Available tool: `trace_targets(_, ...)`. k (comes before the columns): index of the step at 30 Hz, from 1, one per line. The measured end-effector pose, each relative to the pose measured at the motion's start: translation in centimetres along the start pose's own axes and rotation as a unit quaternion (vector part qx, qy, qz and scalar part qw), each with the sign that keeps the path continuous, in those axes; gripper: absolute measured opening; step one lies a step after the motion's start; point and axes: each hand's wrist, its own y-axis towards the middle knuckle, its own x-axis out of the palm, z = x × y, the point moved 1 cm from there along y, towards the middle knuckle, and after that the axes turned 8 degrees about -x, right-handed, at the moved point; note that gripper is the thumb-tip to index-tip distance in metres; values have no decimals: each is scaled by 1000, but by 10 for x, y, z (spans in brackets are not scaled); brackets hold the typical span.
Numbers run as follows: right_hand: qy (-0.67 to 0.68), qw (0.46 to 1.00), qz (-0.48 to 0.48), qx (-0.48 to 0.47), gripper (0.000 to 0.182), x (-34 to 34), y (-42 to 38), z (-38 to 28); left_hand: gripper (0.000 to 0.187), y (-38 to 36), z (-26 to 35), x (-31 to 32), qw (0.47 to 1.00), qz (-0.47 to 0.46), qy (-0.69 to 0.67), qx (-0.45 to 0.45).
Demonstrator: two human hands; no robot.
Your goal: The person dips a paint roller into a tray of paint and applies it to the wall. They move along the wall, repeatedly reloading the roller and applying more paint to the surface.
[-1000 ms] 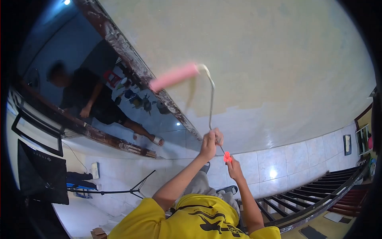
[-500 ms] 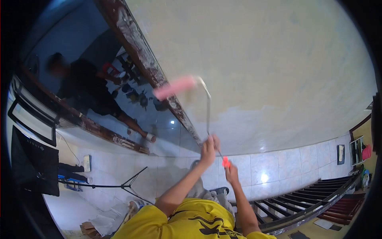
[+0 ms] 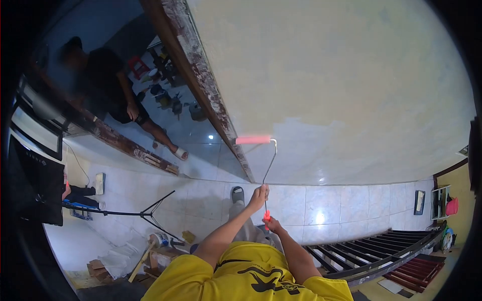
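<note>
A paint roller (image 3: 253,140) with a pink sleeve lies level against the wall (image 3: 331,80), its left end close to the worn door frame (image 3: 221,105). My left hand (image 3: 259,197) is closed around the roller's metal rod, just above the floor line in view. Lower down, my right hand (image 3: 272,225) grips the orange-red handle. Around the roller, a paler patch with an uneven upper edge covers the lower wall; above it the surface is yellowish.
In the doorway stands a person (image 3: 110,85) in dark clothes, with pots on the floor behind. A black tripod (image 3: 150,214) stands left; a paint bucket (image 3: 159,239) and cardboard are near my left side. A dark slatted rack (image 3: 371,251) lies to my right.
The roller has come down and slightly right, from across the door frame to the lower wall, and its sleeve is now level. The person in the doorway has lowered an arm.
</note>
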Motion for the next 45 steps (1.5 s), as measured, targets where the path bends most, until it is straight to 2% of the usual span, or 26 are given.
trace_targets(3,-106,993,-54,-26,56,0,-23,18,48,-11,-18,10,998,-14,-34,-57)
trace_targets(7,-85,995,-45,-34,55,-20,-37,5,45,-23,-17,22,997,25,-29,-63)
trace_targets(9,-43,995,22,-84,51,-40,-45,-11,45,-6,-1,23,997,13,-60,-43)
trace_targets(10,-19,991,59,-114,49,-48,-41,-26,45,-4,23,26,995,-9,-90,-34)
trace_targets(12,-11,982,121,-145,44,-95,-46,-102,46,-4,104,44,993,94,34,68)
trace_targets(14,-2,975,145,-167,40,-131,-62,-159,51,-2,183,53,993,22,-23,118)
trace_targets(16,20,964,155,-213,37,-144,-62,-197,51,2,227,50,991,-7,-43,129)
trace_targets(19,67,967,134,-204,33,-111,-32,-164,50,-5,197,54,991,-9,-29,130)
trace_targets(21,126,973,94,-169,33,-88,-16,-135,49,4,142,42,995,7,29,99)
trace_targets(23,152,982,47,-106,34,-60,-7,-92,47,12,98,44,995,-24,55,75)
trace_targets(26,248,963,89,-62,36,-19,7,-7,47,18,49,50,997,-54,44,20)
trace_targets(27,227,968,89,-57,38,-26,-1,-9,47,17,49,56,997,-65,33,-3)
trace_targets(28,155,983,63,-74,41,-41,-7,-6,48,17,49,59,998,-50,26,18)
trace_targets(29,108,991,32,-71,41,-72,-21,-35,48,18,68,67,999,-33,19,35)
trace_targets(30,79,974,118,-178,37,-89,-23,-50,48,23,99,73,996,-31,34,77)
trace_targets(32,46,934,215,-281,31,-157,-52,-141,49,19,206,93,989,-52,2,140)
trace_targets(33,10,946,214,-242,29,-192,-69,-192,50,21,254,100,980,-76,-34,182)
trace_targets(34,11,934,244,-262,29,-210,-74,-223,50,22,289,103,973,-128,-71,177)
trace_targets(36,38,928,265,-260,24,-203,-53,-212,49,34,276,100,971,-110,-45,205)
trace_targets(38,90,920,257,-284,28,-151,-7,-138,49,49,196,84,977,-96,4,189)
trace_targets(39,252,956,117,-95,44,-121,-3,-100,48,55,138,71,983,-102,30,148)
trace_targets(40,292,947,119,-66,49,-72,10,-37,47,51,79,61,988,-106,54,103)
trace_targets(41,309,949,64,3,48,-37,3,4,46,36,33,60,995,-60,58,54)
trace_targets(42,292,954,73,-4,47,-3,7,43,45,18,-1,60,998,-13,63,13)
trace_targets(44,258,962,92,-17,44,63,14,120,43,12,-34,52,995,-56,1,-82)
trace_targets(45,296,953,49,36,43,30,-19,65,44,15,-32,52,995,-65,4,-69)
